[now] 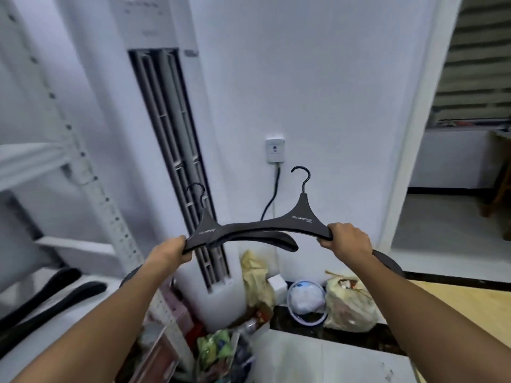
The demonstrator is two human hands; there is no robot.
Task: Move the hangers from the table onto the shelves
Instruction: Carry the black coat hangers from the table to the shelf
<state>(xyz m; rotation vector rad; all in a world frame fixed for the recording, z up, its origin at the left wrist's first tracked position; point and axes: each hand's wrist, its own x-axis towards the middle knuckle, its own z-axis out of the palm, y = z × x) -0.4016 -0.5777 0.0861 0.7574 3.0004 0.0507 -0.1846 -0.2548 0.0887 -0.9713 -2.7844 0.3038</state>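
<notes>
Being gripped in the curled fingers of the left hand (171, 251) is the left tip of one black hanger (206, 230); the right tip of a second hanger (302, 215) is being gripped likewise by the right hand (345, 239). Both are being held in the air, hooks up, with their free arms crossing between the hands.

Each hanger is being judged light, stiff and smooth. Held by one tip, it is likely to twist or sag. A hold nearer the neck under the hook is being suggested for setting it down. The crossed arms and the hooks may snag on one another.

Just behind, a tall white air conditioner (171, 134) is being faced. To the left, the white shelving (30, 161) is being approached. Two more hangers (63, 277) are lying on its lower shelf (16, 297), their tips towards its right edge. The perforated upright (91, 186) is standing between the hands and that shelf and has to be cleared. Below, the floor is being crowded by bags (348, 305), a bin (304, 298) and a cable (272, 194) hanging from the wall socket (275, 150).
</notes>
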